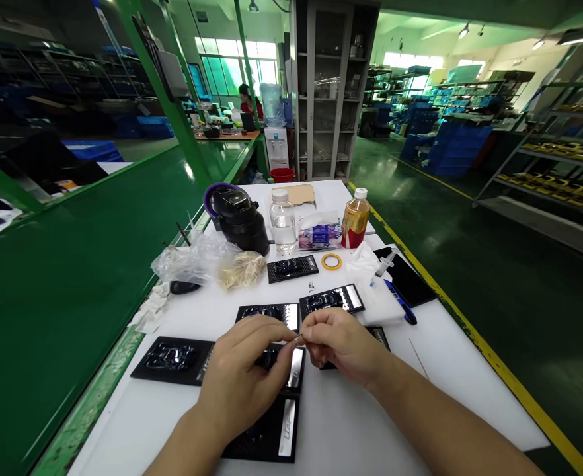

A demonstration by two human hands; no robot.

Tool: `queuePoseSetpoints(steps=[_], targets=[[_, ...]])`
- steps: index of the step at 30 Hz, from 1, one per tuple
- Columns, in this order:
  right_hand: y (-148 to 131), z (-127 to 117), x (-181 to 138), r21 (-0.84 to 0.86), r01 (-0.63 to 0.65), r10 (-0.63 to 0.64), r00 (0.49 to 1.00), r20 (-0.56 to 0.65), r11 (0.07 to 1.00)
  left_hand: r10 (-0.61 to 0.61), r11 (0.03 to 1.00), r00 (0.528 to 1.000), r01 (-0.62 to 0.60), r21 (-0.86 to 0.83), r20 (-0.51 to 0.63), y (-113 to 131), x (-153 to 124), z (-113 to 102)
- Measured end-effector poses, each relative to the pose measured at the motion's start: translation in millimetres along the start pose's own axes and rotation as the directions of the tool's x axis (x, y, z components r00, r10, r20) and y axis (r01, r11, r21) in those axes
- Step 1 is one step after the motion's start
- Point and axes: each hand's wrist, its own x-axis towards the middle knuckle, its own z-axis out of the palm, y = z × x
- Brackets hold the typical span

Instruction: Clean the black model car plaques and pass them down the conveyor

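My left hand [244,373] and my right hand [344,344] meet at the fingertips over the table's middle. Each is closed in a pinch around a tiny thin piece [299,336], too small to name. Below and around them lie several black plates bearing glossy dark car models: one plate [192,362] to the left, another [287,423] with a silver lettered strip under my left hand, and one [341,301] just beyond my right hand. My hands partly cover some plates. A thin rod [419,359] lies right of my right wrist.
Farther back on the white table [351,423] stand a clear bottle [284,228], a gold-red bottle [355,221] and a black rounded object [239,221]. Yellow tape [331,262], a syringe [385,265] and a blue-handled tool [399,301] lie nearer. Plastic bags [195,259] sit left. A person [250,106] is far behind.
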Motion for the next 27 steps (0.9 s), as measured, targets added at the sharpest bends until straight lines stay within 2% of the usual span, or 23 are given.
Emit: queuePoseSetpoints(steps=[6,13,17,19,21,23,25,27], targets=[[-1,-2,-1,0.04,-0.057,0.055,0.997,0.056,0.998,-0.005,1.0,1.0,0.005,-0.001,-0.011,0,2,0],[-2,-1,0,-0.011,-0.038,0.038,0.998,0.051,0.999,0.002,0.999,1.0,-0.002,-0.036,-0.004,3,1,-1],[1,-2,1,-0.034,-0.02,0.022,0.998,0.065,0.999,-0.011,1.0,1.0,0.011,0.013,0.011,0,3,1],[3,-3,-1,-0.059,-0.003,0.007,0.998,0.064,0.998,0.004,0.999,1.0,-0.004,0.047,-0.002,-2,5,-2],[2,-2,-5,-0.172,0.043,-0.034,0.998,0.058,0.984,0.03,0.996,0.999,-0.028,0.083,-0.023,-3,3,-12],[-1,1,-13,-0.432,0.132,-0.124,0.991,0.047,0.892,0.012,0.992,0.999,-0.007,0.123,-0.033,-2,-7,-27],[-5,6,-25,-0.726,0.228,-0.202,0.971,0.125,0.648,-0.051,0.987,0.999,0.052,0.154,-0.01,1,-28,-44],[-7,14,-40,-0.879,0.306,-0.185,0.949,0.254,0.364,-0.118,0.978,0.993,0.11,0.176,0.033,6,-59,-60]])
